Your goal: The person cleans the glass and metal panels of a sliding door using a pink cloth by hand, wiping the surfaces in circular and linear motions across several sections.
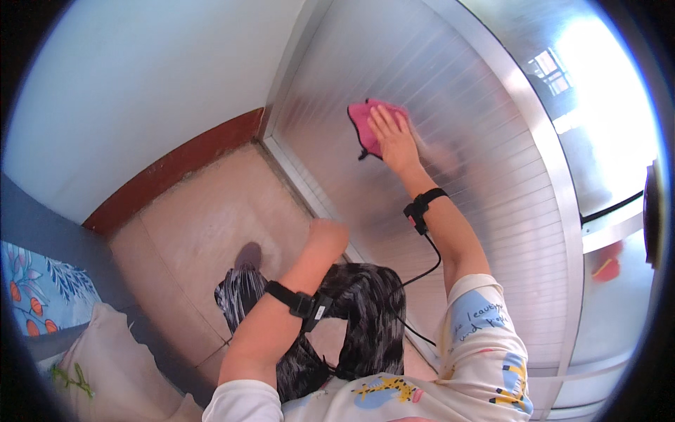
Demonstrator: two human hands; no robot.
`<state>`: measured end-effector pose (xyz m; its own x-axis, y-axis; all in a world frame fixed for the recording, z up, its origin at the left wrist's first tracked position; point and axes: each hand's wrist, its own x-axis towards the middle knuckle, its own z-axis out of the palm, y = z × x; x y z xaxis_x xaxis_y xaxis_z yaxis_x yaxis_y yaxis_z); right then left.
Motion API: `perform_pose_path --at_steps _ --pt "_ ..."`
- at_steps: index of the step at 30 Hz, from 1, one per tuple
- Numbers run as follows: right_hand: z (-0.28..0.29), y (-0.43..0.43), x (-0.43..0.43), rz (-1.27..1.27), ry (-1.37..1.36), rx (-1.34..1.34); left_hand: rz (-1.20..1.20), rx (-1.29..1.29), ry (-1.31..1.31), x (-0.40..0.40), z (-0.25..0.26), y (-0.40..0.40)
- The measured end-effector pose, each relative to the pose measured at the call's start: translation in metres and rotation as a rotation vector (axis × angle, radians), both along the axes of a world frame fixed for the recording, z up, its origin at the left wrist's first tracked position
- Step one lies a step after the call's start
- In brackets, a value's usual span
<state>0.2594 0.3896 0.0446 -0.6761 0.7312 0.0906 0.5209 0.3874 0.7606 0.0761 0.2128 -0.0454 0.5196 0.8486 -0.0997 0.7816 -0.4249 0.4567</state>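
Flat against a ribbed metallic panel [337, 184] rests a pink cloth [364, 124] with dark edging. My right hand [393, 137] presses on it, fingers spread over its right part, and a faint reflection shows beside the hand. My left hand [329, 237] hangs lower, above the floor near the panel's bottom frame and my knee. It looks curled, with nothing visible in it, though its fingers are turned away and blurred. Each forearm wears a black strap with a small device; a black cable runs from the right one [419, 213].
A pale wall with a red-brown baseboard [179, 163] meets the panel's metal frame at a corner. Floor tiles [184, 232] lie below. At the lower left are a floral blue fabric [47, 290] and a beige cloth [116, 358]. Glass panes [590, 116] stand at the right.
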Motion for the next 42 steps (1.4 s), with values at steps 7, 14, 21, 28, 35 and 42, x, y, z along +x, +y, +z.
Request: perform_pose_path --at_steps 7,14,21,28,35,42 --pt "-0.002 -0.024 0.023 -0.056 -0.145 -0.088 -0.072 -0.051 0.026 0.005 0.004 0.007" --pt "0.08 0.011 -0.017 0.054 0.253 0.286 -0.094 -0.045 0.034 0.007 0.012 0.005" --pt "-0.016 0.026 -0.029 -0.001 0.009 0.099 -0.102 -0.126 0.059 0.011 0.022 0.006" --pt "-0.055 -0.061 0.029 -0.054 0.026 -0.198 -0.114 -0.108 0.082 0.006 0.015 0.01" --pt "0.06 -0.137 0.087 -0.234 0.074 0.053 -0.126 -0.132 0.141 0.005 0.015 0.016" --pt "0.142 -0.169 0.144 -0.119 0.323 0.501 -0.103 -0.092 0.144 -0.003 -0.001 0.018"
